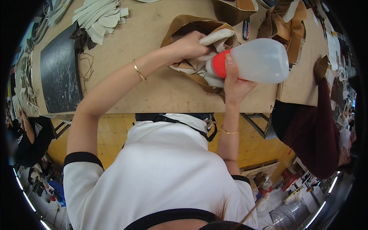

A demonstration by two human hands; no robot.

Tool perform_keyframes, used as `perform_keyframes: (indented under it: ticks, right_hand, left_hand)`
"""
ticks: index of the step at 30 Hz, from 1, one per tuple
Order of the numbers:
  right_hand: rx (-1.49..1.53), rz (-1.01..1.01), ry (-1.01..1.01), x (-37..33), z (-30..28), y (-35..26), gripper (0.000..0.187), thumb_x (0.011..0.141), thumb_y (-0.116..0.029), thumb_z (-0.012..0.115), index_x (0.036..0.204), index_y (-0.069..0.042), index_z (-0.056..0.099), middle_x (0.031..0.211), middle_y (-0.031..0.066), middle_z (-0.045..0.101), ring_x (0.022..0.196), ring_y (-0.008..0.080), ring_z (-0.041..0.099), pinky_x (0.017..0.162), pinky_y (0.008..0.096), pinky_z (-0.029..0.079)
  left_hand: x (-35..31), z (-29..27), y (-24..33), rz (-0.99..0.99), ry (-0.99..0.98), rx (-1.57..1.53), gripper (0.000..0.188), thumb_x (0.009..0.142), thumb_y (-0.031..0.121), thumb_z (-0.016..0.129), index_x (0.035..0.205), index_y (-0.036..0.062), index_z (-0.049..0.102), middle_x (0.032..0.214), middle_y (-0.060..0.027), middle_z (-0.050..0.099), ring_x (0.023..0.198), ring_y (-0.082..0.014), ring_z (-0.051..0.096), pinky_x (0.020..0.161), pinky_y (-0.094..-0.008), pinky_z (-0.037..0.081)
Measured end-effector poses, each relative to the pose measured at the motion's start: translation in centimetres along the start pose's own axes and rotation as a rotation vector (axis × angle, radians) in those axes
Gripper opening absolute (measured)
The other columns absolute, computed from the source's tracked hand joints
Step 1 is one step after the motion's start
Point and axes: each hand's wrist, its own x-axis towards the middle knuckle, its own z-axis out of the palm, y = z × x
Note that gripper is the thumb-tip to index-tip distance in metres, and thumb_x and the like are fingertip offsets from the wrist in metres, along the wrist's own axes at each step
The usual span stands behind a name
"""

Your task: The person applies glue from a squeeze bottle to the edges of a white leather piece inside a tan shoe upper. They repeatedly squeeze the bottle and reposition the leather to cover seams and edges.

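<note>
My right hand (237, 82) grips a translucent white plastic bottle (264, 59) by its red collar, with the thumb along the top. The bottle lies tilted, its narrow white end pointing left into a brown leather piece with a pale lining (203, 82). At the far side of that piece, my left hand (194, 44) is closed on a cream-coloured padded flap (218, 36) of it. The left fingertips are partly hidden by the folds. Where the bottle's tip meets the lining cannot be made out.
On the table (126, 76) lie a dark board (59, 73), cream strips (99, 17) and a cutter knife (245, 29). More brown leather pieces (281, 28) sit at the back right. A person in a maroon sleeve (324, 122) is on the right; another person (34, 134) is at the left.
</note>
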Motion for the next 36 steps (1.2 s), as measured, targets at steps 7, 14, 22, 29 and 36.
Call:
perform_keyframes:
  ticks: [7,14,22,29,36]
  right_hand:
    - [0.075,-0.041,-0.035,-0.3,0.6,-1.2,0.028,0.07,-0.015,0.077,0.089,0.001,0.064,0.087,0.0092,0.066,0.079,0.0187,0.063,0.076,0.0317,0.049]
    - [0.056,-0.083,-0.072,-0.4,0.6,-0.8,0.029,0.07,-0.015,0.077,0.091,0.001,0.065,0.087,0.0087,0.066,0.079,0.0191,0.063,0.076,0.0314,0.049]
    - [0.051,-0.01,-0.063,0.4,0.0,-1.1,0.03,0.07,-0.016,0.077,0.092,0.0,0.065,0.087,0.01,0.067,0.077,0.0202,0.065,0.074,0.0318,0.05]
    - [-0.064,-0.234,-0.047,0.6,0.1,-0.6,0.029,0.068,-0.015,0.077,0.092,-0.002,0.066,0.085,0.0066,0.068,0.077,0.0184,0.065,0.073,0.0309,0.051]
    - [-0.21,-0.394,-0.052,1.7,-0.1,-0.5,0.029,0.069,-0.019,0.078,0.089,-0.002,0.066,0.085,0.0052,0.067,0.076,0.0177,0.065,0.074,0.0304,0.05]
  left_hand:
    - [0.3,-0.1,-0.3,0.02,-0.011,0.06,0.041,0.074,0.016,0.061,0.112,0.0012,0.058,0.1,-0.0128,0.063,0.095,-0.0195,0.059,0.082,-0.03,0.044]
    - [0.3,0.0,-0.5,0.035,-0.023,0.033,0.043,0.074,0.017,0.062,0.114,0.0014,0.057,0.104,-0.0136,0.063,0.098,-0.0208,0.058,0.085,-0.0312,0.044]
    - [1.1,0.1,-1.2,0.029,-0.02,0.023,0.044,0.074,0.021,0.065,0.114,0.003,0.058,0.105,-0.0131,0.063,0.099,-0.0202,0.058,0.084,-0.0307,0.044]
    - [0.5,0.1,-1.2,-0.024,-0.034,-0.057,0.049,0.078,0.025,0.065,0.117,-0.0016,0.052,0.104,-0.0138,0.06,0.096,-0.0194,0.056,0.083,-0.0311,0.044]
    - [-0.6,0.3,-0.5,-0.047,0.038,-0.151,0.055,0.084,0.028,0.063,0.121,-0.0081,0.043,0.111,-0.0176,0.055,0.102,-0.0203,0.053,0.086,-0.0309,0.043]
